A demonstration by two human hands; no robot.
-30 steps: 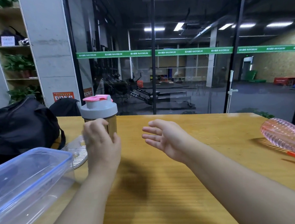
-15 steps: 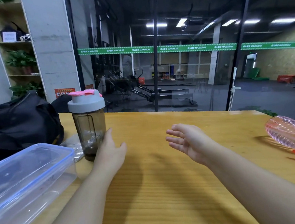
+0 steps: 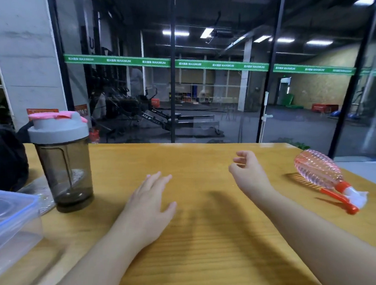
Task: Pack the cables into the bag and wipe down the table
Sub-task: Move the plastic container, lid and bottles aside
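Note:
The black bag point(image 3: 1, 154) sits at the far left of the wooden table point(image 3: 213, 241), partly cut off by the frame edge. No cables are in view. My left hand point(image 3: 147, 204) hovers flat over the middle of the table, fingers spread, holding nothing. My right hand point(image 3: 249, 171) is further right with loosely curled fingers, also holding nothing.
A smoky shaker bottle point(image 3: 63, 161) with a grey and pink lid stands upright at the left, beside a round clear lid point(image 3: 38, 194). A clear plastic box point(image 3: 9, 228) is at the near left. A pink spray bottle point(image 3: 322, 172) lies on its side at the right. A glass wall stands behind the table.
My left hand let go of the shaker bottle and moved right over the table's middle. My right hand shifted right and its fingers curled. The view panned to the right.

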